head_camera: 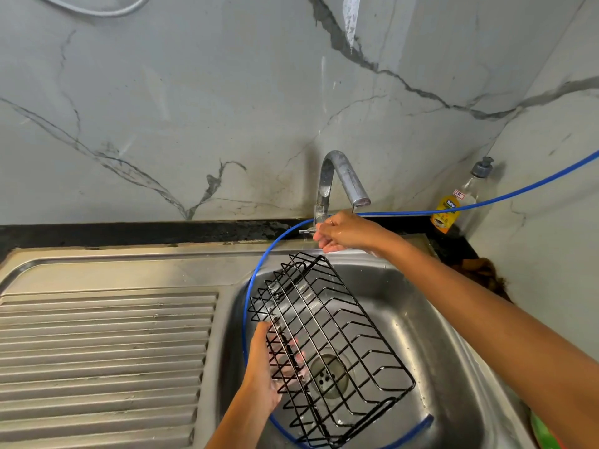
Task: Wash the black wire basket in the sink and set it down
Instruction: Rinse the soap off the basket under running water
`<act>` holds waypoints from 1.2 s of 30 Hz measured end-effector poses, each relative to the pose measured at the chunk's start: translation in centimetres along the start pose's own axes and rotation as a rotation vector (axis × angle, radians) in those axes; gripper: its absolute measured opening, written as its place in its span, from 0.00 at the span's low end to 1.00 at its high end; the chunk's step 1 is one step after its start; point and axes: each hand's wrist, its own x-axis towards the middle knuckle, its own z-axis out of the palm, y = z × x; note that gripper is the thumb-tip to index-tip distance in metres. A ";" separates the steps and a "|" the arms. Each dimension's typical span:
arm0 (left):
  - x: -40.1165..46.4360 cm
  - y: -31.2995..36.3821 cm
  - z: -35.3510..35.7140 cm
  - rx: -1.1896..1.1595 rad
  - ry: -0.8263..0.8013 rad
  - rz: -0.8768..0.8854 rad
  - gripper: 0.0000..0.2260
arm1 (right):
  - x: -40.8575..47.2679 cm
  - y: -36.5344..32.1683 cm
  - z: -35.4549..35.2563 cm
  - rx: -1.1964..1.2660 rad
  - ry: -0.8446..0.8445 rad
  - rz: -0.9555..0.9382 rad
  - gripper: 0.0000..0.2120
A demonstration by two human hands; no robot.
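Observation:
The black wire basket [330, 345] is held tilted over the steel sink bowl [431, 335], above the drain. My left hand [269, 367] grips its left long side, fingers curled through the wires. My right hand [340, 231] reaches to the base of the chrome tap [337, 179] and its fingers close round the small tap lever. No water stream is visible from the spout.
A blue hose [259, 270] loops from the right wall round the sink bowl. A ribbed steel drainboard [103, 345] lies to the left. A soap bottle [460, 202] stands in the back right corner. Marble wall behind.

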 end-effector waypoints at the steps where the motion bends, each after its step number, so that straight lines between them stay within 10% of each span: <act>1: 0.1 0.0 -0.1 0.017 0.005 0.010 0.19 | 0.0 0.0 0.0 -0.006 0.000 -0.002 0.12; 7: 0.8 0.4 0.1 0.121 0.046 0.102 0.16 | 0.0 -0.3 -0.2 0.018 0.015 -0.016 0.13; 20: -0.1 1.5 3.9 0.730 0.097 0.733 0.42 | -0.3 -0.9 -0.3 0.138 -0.063 -0.029 0.15; 36: 1.8 2.5 5.4 0.912 0.109 0.768 0.51 | -0.2 -0.6 0.5 -0.146 -0.028 -0.103 0.14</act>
